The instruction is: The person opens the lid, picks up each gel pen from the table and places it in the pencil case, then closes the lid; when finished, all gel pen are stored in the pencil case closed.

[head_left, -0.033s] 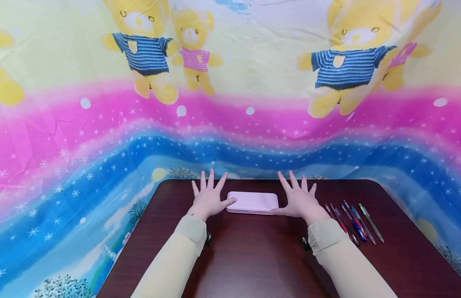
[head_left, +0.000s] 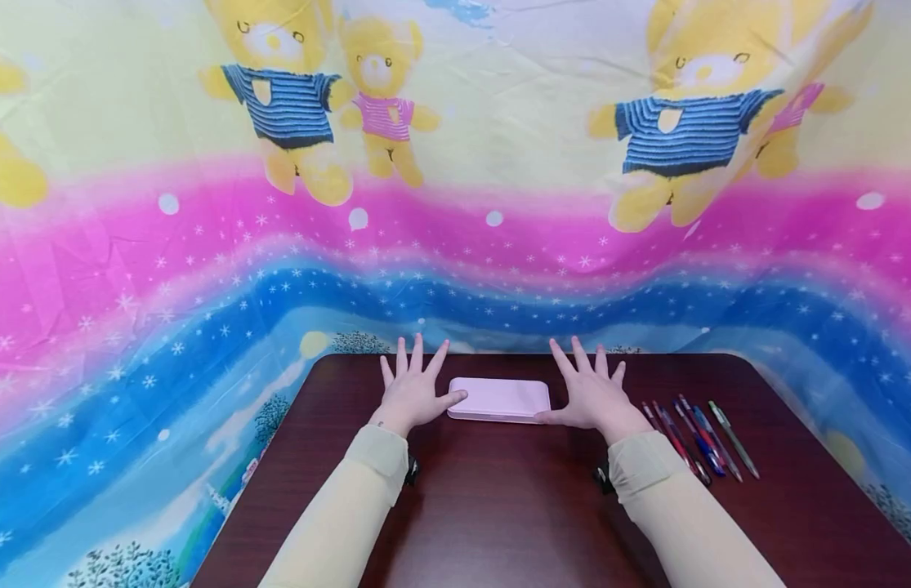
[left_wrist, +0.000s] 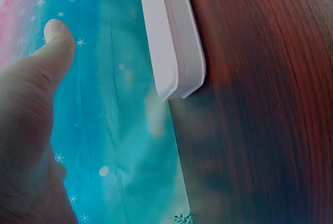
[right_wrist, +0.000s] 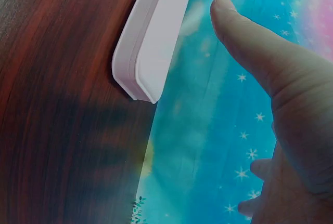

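A closed, pale pink box-shaped case (head_left: 499,398) with rounded corners lies flat near the far edge of the dark wooden table. To its left my left hand (head_left: 411,394) is held with fingers spread and straight, its thumb overlapping the case's left end in the head view. On the other side my right hand (head_left: 589,398) is spread the same way, thumb at the case's right front corner. Both wrist views show a gap between the thumb and the case (left_wrist: 174,37). Neither hand holds anything.
Several pens (head_left: 720,437) lie side by side on the table (head_left: 492,506), right of my right wrist. A cloth (head_left: 455,245) printed with bears and snowflakes hangs behind the table and along its sides.
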`<state>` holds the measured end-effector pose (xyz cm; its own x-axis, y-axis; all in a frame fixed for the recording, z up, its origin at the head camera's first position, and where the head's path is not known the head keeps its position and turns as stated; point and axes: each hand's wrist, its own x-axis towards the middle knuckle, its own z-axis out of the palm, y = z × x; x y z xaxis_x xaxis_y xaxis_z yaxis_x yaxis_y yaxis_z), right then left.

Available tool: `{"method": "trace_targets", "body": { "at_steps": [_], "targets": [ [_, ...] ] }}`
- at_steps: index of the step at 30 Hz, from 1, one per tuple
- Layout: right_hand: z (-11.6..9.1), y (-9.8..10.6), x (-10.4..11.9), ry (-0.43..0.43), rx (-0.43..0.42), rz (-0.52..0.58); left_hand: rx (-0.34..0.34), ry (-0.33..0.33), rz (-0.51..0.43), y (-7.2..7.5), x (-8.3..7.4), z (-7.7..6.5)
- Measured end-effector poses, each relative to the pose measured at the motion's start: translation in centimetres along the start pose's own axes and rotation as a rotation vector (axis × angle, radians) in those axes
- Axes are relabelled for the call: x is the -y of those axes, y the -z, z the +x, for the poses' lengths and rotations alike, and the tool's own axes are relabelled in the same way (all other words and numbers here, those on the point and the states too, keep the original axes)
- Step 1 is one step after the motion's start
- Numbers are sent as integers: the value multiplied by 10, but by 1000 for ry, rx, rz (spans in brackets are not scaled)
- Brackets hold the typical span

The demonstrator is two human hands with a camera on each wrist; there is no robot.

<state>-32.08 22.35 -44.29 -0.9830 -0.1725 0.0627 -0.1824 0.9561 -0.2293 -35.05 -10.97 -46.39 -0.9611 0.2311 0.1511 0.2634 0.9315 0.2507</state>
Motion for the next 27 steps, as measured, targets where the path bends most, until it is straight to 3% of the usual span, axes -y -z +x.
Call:
{"method": "trace_targets", "body": {
  "at_steps": [14,20,24,27],
  "targets": [
    [3,-5,-2,6,20,16,35,-22,-69,-4,-1,1],
    [11,-16,0,85,38,137,75,-50,-211,-13,4,7],
    [19,-32,0,143,65,244,124,-78,-316,-28,9,12],
    [24,-43,-1,162,90,263,163,-86,-355,-40,14,14]
  ]
}}
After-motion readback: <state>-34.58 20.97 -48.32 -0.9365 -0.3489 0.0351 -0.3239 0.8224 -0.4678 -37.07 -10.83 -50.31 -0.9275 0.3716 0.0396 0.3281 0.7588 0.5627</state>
